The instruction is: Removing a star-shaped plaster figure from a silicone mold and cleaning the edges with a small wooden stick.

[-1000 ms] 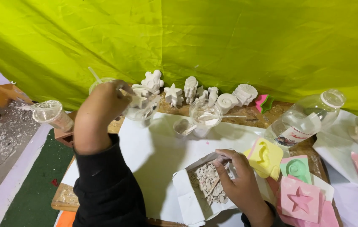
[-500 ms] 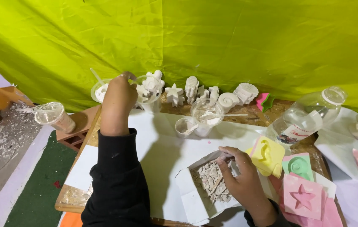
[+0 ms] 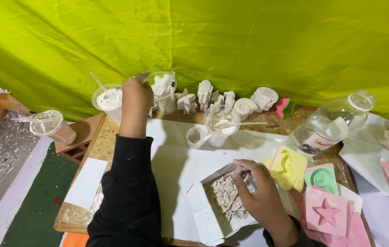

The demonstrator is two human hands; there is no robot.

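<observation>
Since the earlier frames, left hand [image 3: 136,98] has swung off to the right and back, from beside the small empty cup to the rim of the powder cup [image 3: 109,99]. It is closed in a pinch on a thin spoon-like tool whose tip pokes up behind the knuckles; what the tip carries is hidden. Right hand [image 3: 257,188] hasn't shifted: fingers curled, pinching a small stick against the white paper box [image 3: 224,201] of broken plaster bits, which sits right of and nearer than the powder cup. Clear mixing cup [image 3: 221,121] with stirrer stands between the two, just right of the powder cup. Finished white casts [image 3: 203,93] line up behind it; yellow mould [image 3: 287,167] lies right of the box.

Step looks like scooping dry powder. Next move likely needs a level carry across to the mixing cup without spilling.
</observation>
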